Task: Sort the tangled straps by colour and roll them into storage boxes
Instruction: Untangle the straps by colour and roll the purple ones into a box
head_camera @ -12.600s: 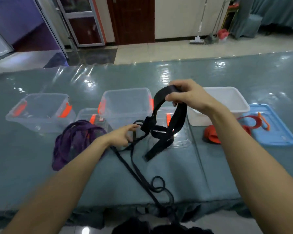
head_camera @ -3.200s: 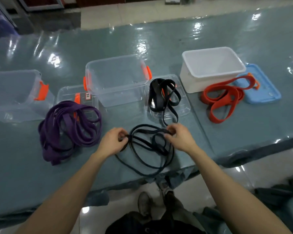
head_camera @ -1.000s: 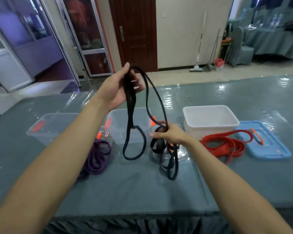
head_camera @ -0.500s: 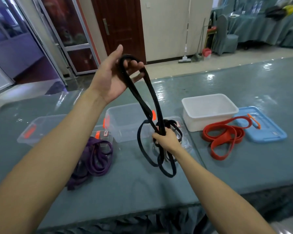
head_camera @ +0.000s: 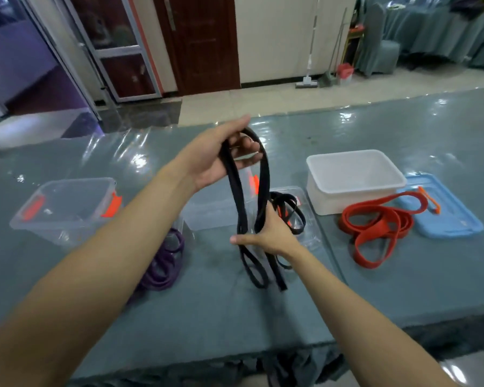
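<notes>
My left hand [head_camera: 221,155] holds the top of a long black strap [head_camera: 236,196] raised over the table. My right hand [head_camera: 268,233] grips the same strap lower down, gathering its hanging loops, whose ends trail on the table. A second, wider black strap [head_camera: 291,210] lies coiled on a clear lid behind my right hand. A purple strap bundle [head_camera: 165,263] lies to the left, partly hidden by my left forearm. A red strap [head_camera: 375,224] lies loose at the right, in front of the white box [head_camera: 355,191].
Two clear boxes with orange latches stand on the table: one at the left [head_camera: 65,208], one in the middle [head_camera: 207,213] behind my hands. A blue lid [head_camera: 453,219] lies at the far right. The table's front edge [head_camera: 235,367] is near me.
My left hand has come down lower with the strap's top. My right hand has slid along the strap and bunched its loops closer together above the table.
</notes>
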`<state>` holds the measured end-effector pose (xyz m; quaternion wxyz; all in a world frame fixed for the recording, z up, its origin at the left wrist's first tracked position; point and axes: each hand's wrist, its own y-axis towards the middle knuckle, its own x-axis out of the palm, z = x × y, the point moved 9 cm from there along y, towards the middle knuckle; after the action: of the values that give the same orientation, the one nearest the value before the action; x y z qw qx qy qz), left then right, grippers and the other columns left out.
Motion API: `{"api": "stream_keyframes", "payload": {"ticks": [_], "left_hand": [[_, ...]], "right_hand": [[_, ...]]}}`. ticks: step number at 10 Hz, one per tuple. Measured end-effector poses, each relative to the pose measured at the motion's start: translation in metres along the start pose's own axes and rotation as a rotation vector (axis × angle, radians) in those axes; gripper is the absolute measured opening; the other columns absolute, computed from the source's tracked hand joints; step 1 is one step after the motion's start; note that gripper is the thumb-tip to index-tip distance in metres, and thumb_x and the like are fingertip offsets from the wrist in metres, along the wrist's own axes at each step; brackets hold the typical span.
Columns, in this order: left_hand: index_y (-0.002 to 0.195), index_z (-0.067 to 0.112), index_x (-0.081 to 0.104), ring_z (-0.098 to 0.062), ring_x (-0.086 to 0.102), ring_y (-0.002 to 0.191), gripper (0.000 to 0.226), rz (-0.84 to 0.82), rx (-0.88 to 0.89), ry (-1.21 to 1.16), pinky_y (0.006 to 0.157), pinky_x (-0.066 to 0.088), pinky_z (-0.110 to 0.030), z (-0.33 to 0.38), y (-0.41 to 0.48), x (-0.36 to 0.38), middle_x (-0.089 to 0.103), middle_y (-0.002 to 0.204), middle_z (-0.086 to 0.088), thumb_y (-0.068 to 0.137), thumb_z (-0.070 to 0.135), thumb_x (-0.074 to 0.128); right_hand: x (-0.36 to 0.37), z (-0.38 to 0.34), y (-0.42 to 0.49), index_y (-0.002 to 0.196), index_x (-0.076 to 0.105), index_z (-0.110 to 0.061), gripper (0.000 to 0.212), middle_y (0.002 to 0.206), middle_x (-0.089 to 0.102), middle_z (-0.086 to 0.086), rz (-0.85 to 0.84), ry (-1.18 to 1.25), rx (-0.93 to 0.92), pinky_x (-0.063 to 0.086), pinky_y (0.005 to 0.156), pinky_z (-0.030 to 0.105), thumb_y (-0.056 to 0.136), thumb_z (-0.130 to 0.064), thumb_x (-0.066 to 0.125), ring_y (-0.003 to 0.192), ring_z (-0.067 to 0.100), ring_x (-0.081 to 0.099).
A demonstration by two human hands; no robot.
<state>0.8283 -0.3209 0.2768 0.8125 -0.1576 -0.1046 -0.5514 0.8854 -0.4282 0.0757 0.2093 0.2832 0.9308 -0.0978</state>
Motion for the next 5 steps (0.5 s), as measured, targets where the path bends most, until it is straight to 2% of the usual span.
{"api": "stream_keyframes", "payload": {"ticks": [1,2,3,4,5], "left_hand": [[0.053,0.017,0.058,-0.018,0.073,0.08,0.054,-0.021,0.026,-0.021,0.103,0.06,-0.046,0.002,0.007,0.023,0.063,0.068,-0.003,0.103,0.035,0.07],[0.053,0.017,0.058,-0.017,0.072,0.078,0.054,0.072,0.109,-0.112,0.096,0.061,-0.045,0.029,0.009,-0.006,0.062,0.064,-0.002,0.1,0.038,0.072],[0.053,0.018,0.058,-0.014,0.069,0.071,0.051,0.335,0.193,-0.243,0.091,0.061,-0.042,0.043,-0.005,-0.095,0.058,0.059,0.0,0.097,0.034,0.077],[0.062,0.016,0.06,-0.014,0.068,0.063,0.042,0.694,0.065,-0.033,0.081,0.058,-0.037,-0.003,-0.049,-0.213,0.061,0.059,-0.001,0.102,0.027,0.069],[0.106,0.009,0.074,-0.026,0.068,0.083,0.032,0.631,-0.678,1.206,0.076,0.051,-0.036,-0.089,-0.102,-0.294,0.071,0.092,-0.011,0.09,0.037,0.076]], "right_hand": [[0.035,-0.013,0.02,0.125,0.069,-0.038,0.071,0.112,0.077,-0.025,-0.175,0.217,0.02,0.053,0.084,0.007,0.064,-0.051,0.103,0.104,-0.01,0.071],[0.052,0.009,0.022,0.101,0.08,-0.012,0.02,0.083,0.081,0.004,-0.244,0.214,0.079,0.061,0.083,0.035,0.082,-0.019,0.084,0.08,0.014,0.077],[0.033,0.049,0.011,0.086,0.079,-0.01,0.007,0.085,0.08,0.015,-0.244,0.164,0.159,0.062,0.084,0.044,0.087,-0.017,0.078,0.077,0.021,0.076],[-0.004,0.053,0.013,0.084,0.078,-0.021,0.008,0.076,0.077,0.01,-0.185,0.118,0.182,0.058,0.075,0.042,0.09,-0.026,0.081,0.067,0.019,0.07],[-0.028,0.02,0.028,0.095,0.076,-0.018,0.015,0.076,0.073,0.014,-0.171,0.077,0.108,0.059,0.062,0.044,0.085,-0.027,0.082,0.063,0.023,0.068]]}}
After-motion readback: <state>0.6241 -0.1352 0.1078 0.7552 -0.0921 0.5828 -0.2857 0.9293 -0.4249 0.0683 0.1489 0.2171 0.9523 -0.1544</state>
